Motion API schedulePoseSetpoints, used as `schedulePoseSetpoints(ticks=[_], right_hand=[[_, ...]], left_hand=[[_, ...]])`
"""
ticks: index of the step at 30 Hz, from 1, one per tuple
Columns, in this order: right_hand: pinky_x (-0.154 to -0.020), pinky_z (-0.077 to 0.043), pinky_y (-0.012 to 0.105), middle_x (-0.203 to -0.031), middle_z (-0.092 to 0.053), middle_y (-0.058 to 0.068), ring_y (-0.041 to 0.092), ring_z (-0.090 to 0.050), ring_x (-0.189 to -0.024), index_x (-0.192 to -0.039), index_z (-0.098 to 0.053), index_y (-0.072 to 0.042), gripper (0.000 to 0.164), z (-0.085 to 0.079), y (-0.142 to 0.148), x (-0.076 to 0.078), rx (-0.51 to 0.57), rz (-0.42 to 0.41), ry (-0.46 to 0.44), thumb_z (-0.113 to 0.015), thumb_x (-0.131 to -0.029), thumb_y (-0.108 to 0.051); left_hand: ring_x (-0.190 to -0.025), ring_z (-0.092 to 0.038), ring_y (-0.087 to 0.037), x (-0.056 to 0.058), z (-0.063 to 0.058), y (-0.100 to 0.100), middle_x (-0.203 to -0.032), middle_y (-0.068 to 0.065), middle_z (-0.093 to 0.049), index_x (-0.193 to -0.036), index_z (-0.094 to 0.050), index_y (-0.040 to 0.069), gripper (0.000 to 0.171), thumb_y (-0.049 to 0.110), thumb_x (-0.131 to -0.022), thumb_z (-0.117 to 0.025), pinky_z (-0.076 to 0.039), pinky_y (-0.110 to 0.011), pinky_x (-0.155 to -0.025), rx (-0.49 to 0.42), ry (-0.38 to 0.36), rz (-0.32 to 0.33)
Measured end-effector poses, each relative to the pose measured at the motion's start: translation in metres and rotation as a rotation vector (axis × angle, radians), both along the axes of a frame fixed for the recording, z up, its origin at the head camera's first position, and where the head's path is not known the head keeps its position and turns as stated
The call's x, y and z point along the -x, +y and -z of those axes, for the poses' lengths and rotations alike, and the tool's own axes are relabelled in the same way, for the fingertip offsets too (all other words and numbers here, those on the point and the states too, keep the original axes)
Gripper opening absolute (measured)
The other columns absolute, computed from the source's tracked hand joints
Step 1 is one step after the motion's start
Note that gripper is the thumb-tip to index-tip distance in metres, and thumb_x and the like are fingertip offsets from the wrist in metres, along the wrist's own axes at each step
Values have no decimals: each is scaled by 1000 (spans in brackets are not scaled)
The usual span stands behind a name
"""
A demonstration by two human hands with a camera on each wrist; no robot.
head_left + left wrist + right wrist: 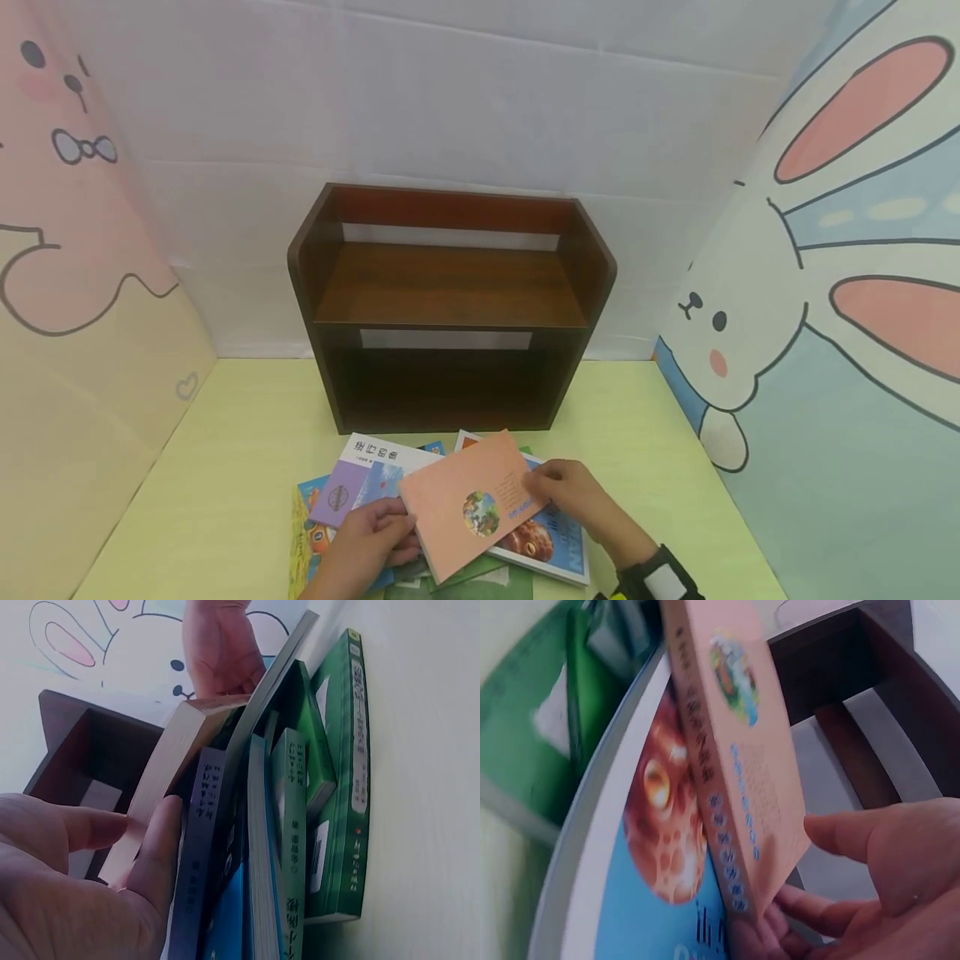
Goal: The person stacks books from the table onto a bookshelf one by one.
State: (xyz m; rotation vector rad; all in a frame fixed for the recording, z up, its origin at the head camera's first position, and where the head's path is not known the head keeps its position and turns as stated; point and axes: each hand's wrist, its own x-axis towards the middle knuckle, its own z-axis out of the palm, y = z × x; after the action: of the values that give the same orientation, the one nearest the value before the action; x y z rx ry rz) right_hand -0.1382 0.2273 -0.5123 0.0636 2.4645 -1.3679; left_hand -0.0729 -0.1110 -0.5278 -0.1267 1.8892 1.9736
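Note:
A peach-colored book with a round picture on its cover lies slanted over a pile of books. My left hand pinches its left end; in the left wrist view the thumb and a finger meet at its pale page edge. The right hand grips the opposite end, thumb on the cover and the other fingers underneath. Below it are a white-and-purple book, a blue book showing a reddish animal's head, and green books, all partly covered.
Behind the pile stands a dark brown two-tier bookshelf, its front close to the books. The pale yellow table extends to both sides. Panels with cartoon animals flank it, and a white cloth hangs at the back.

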Motion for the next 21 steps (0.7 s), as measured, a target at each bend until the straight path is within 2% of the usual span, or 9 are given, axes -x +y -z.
schedulePoseSetpoints(ticks=[6, 10, 15, 18, 21], right_hand=[[-78, -56, 37, -97, -70, 4, 21, -63, -91, -104, -80, 1, 29, -3, 3, -5, 47, 24, -29, -78, -102, -27], [-78, -57, 36, -98, -72, 6, 20, -65, -89, -108, -77, 6, 28, -1, 1, -8, 103, 46, -58, -78, -103, -22], [-78, -57, 33, -96, -73, 6, 19, -66, -88, -116, -75, 9, 32, 0, 1, -8, 164, 50, -126, -75, -105, -21], [-84, -60, 36, -101, -73, 7, 20, -67, -92, -118, -73, 9, 33, -3, 2, -8, 206, 36, -169, -74, -106, -22], [-89, -63, 39, -105, -72, 8, 21, -68, -95, -120, -71, 7, 33, -8, 3, -9, 252, 23, -201, -74, -107, -23]], left_hand=[[-95, -78, -21, 2, -1, 2, -103, -11, -79, -138, -57, -21, 41, 10, -112, -61, -67, -40, -85, 9, -9, -45], [-95, -77, -22, 4, -3, 1, -105, -10, -78, -138, -57, -22, 40, 9, -112, -60, -67, -40, -85, 25, -7, -83], [-93, -76, -21, 5, -5, -2, -103, -10, -78, -136, -59, -21, 38, 8, -112, -59, -67, -36, -83, 40, 5, -101], [-93, -77, -21, 6, -8, -5, -104, -12, -79, -137, -59, -22, 39, 8, -111, -60, -67, -36, -82, 50, 15, -111], [-98, -79, -24, 9, -11, -10, -111, -17, -80, -140, -58, -21, 45, 11, -110, -64, -67, -38, -84, 69, 37, -90]])
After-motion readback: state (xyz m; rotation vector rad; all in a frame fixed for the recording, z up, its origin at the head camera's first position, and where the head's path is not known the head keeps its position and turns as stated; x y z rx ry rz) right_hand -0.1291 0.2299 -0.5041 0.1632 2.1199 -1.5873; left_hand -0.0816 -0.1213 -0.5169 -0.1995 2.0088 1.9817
